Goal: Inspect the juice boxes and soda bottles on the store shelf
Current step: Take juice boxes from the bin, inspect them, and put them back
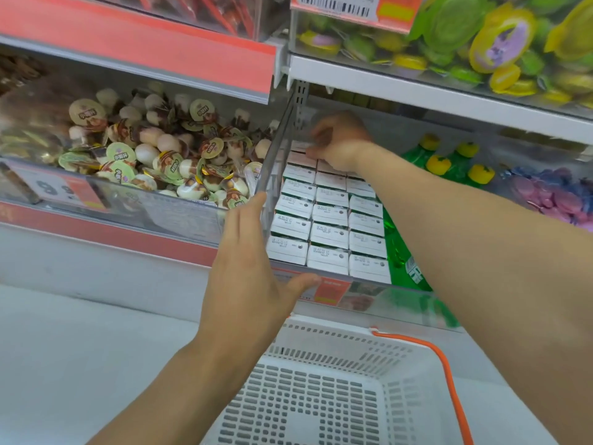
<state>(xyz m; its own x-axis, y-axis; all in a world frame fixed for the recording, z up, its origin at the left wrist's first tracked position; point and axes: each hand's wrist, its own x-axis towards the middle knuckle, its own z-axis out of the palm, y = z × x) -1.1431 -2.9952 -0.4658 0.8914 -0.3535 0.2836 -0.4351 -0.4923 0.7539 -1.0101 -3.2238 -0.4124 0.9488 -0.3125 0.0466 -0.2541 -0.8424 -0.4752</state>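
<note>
Reaching right hand [340,141], fingers curled, onto rear juice boxes [330,216]; resting spread left hand [253,252] against clear divider [276,155] at shelf's front edge; green bottles [449,159] crowding just beside.

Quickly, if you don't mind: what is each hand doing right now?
Left hand: open, fingers straight, against the clear divider.
Right hand: fingers curled over the back juice boxes; whether it grips one cannot be told.

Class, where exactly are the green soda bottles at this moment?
In the head view, the green soda bottles stand right of centre on the lower shelf, beside the juice boxes, partly hidden behind the right forearm.
</note>
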